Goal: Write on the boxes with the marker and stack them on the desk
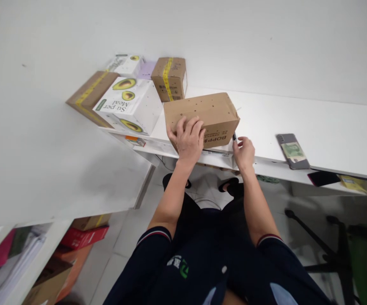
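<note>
A brown cardboard box (213, 112) with small holes and "BOPP" print lies near the front edge of a white table (313, 123). My left hand (188, 137) rests on its near left corner, fingers spread and pressed flat on the top. My right hand (244, 151) is at the box's near right corner, fingers curled round a small dark pen-like tool (234, 137) whose tip touches the box.
A white avocado-print box (129, 106), a taped brown box (170, 78) and other cartons stand at the table's left end. A phone (292, 151) lies to the right near the edge, with a dark phone (323, 178) below. Shelves with boxes are lower left; a chair base lower right.
</note>
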`<action>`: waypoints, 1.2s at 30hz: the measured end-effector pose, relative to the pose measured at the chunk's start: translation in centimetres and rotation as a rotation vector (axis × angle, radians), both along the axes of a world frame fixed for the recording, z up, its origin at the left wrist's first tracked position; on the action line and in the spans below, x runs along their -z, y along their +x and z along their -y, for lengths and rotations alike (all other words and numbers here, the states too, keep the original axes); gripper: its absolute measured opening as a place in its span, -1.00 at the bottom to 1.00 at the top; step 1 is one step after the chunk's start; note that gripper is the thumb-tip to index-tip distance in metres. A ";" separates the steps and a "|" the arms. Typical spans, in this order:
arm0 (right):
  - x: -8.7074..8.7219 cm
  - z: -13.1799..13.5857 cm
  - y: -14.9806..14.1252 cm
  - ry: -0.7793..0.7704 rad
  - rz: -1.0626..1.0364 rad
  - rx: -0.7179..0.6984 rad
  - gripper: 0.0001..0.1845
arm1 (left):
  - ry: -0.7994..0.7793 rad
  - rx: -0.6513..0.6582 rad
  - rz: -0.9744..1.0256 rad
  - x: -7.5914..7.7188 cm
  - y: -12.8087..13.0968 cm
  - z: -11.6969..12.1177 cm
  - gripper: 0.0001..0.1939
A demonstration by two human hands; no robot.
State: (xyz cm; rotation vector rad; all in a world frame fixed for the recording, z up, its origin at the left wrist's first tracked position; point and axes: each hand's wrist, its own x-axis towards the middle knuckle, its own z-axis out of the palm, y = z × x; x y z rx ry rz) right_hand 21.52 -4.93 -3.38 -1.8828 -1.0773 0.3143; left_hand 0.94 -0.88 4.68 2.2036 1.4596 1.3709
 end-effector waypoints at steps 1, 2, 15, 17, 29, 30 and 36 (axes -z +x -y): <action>-0.4 -0.6 0.8 -0.089 0.094 0.013 -0.68 | -0.003 -0.006 0.013 0.0 0.1 0.0 -0.76; -0.9 -1.2 1.4 -0.200 0.152 0.014 -0.67 | -0.008 -0.011 0.021 0.1 0.1 0.1 -0.76; -3.7 -2.2 3.7 0.060 -0.466 0.072 -0.71 | -0.032 -0.149 -0.196 -0.7 0.4 0.8 -0.66; -5.6 -1.8 3.5 0.327 -0.652 0.067 -0.67 | -0.032 -0.148 -0.198 -0.7 0.5 0.8 -0.65; -12.9 -5.5 -3.5 0.520 -0.409 -0.550 -0.71 | -0.073 -0.134 -0.209 -1.6 0.4 0.8 -0.68; -12.7 -6.1 -3.8 0.500 -0.377 -0.556 -0.70 | -0.081 -0.131 -0.214 -1.6 0.3 0.8 -0.67; -11.8 -7.5 -4.2 0.413 -0.194 -0.495 -0.67 | -0.084 -0.118 -0.214 -1.5 0.2 0.7 -0.65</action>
